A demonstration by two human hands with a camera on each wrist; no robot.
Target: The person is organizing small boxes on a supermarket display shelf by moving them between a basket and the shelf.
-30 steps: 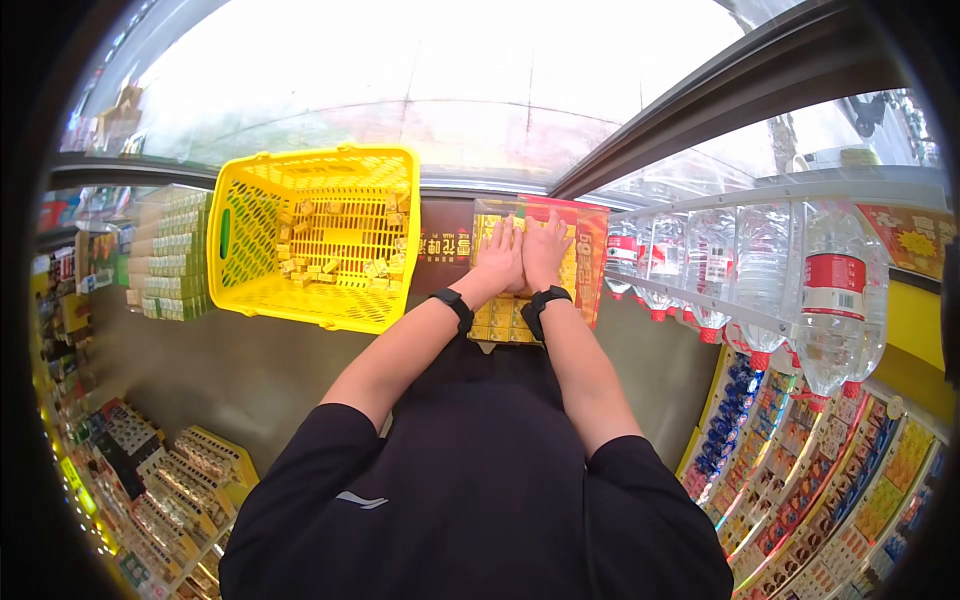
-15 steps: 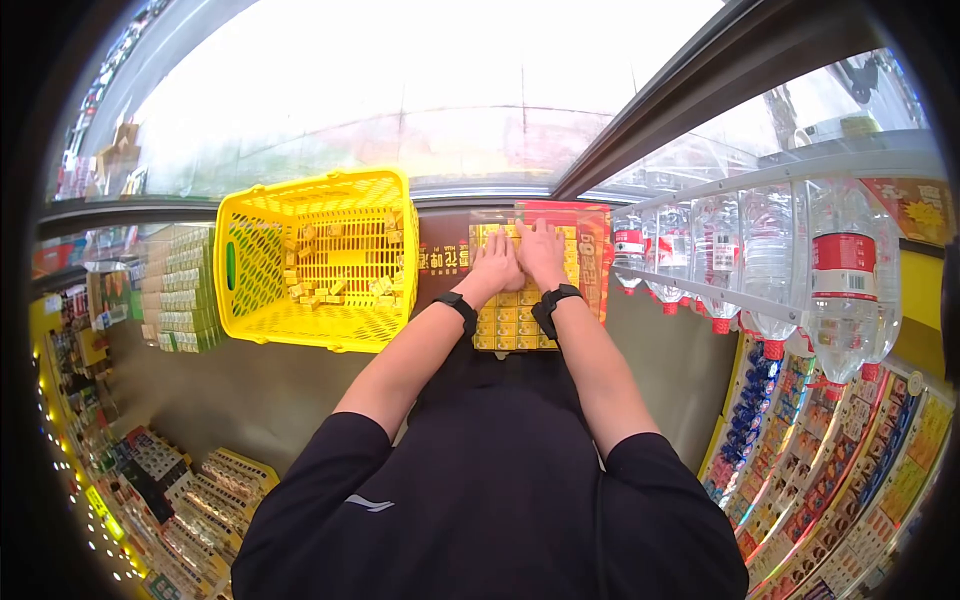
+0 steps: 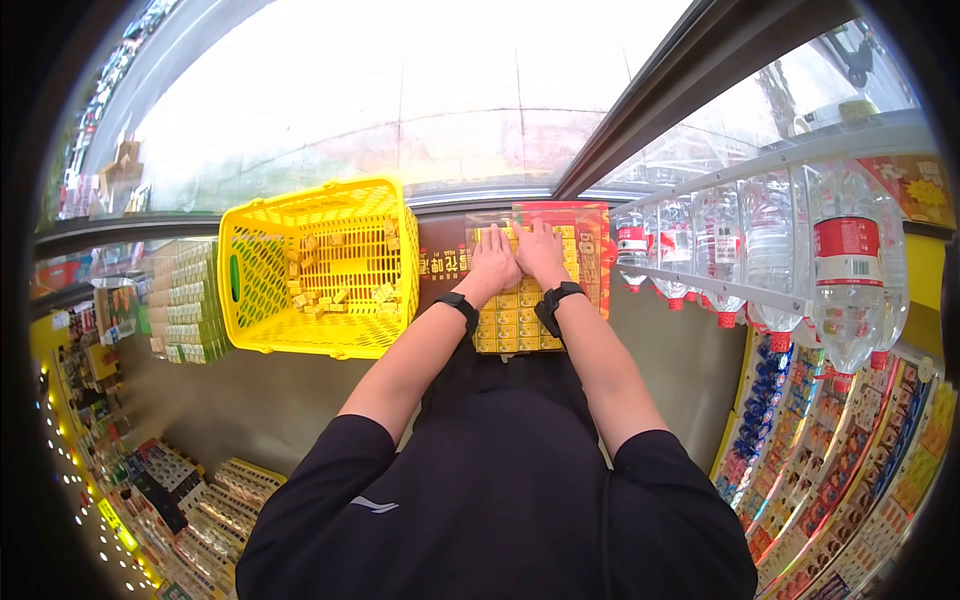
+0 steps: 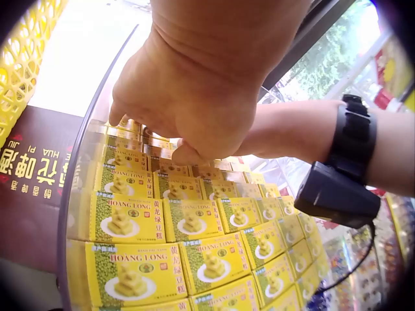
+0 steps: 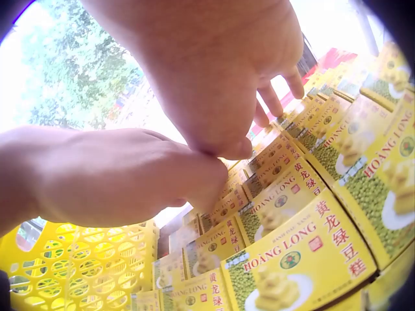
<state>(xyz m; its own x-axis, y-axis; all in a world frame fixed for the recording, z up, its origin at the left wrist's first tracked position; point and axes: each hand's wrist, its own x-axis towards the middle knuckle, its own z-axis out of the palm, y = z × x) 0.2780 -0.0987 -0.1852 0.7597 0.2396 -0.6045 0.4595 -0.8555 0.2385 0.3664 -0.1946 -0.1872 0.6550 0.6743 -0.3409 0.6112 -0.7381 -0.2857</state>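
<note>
Rows of small yellow boxes (image 3: 510, 325) marked HOANG LONG, with a picture of yellow cakes on a plate, fill a clear-walled bin in front of the person. On their far rows lie both hands, side by side and touching near the thumbs. The left hand (image 3: 493, 266) has its fingers stretched forward over the box tops. Beside it, the right hand (image 3: 541, 254) is spread flat in the same way. Neither hand grips a box. In the left wrist view, the clear side panel (image 4: 74, 149) of the bin rises left of the boxes.
A yellow basket (image 3: 236, 325) holding several loose small yellow boxes (image 3: 318, 300) stands left of the bin. Between them shows a brown carton (image 3: 440, 245) with gold lettering. Large water bottles (image 3: 848, 270) line the right, above snack shelves (image 3: 840, 470). Stacked green-and-white packs (image 3: 190, 305) stand far left.
The head view has shifted slightly, so the basket and bottles sit lower in it. Both hands stay on the boxes, in almost the same place.
</note>
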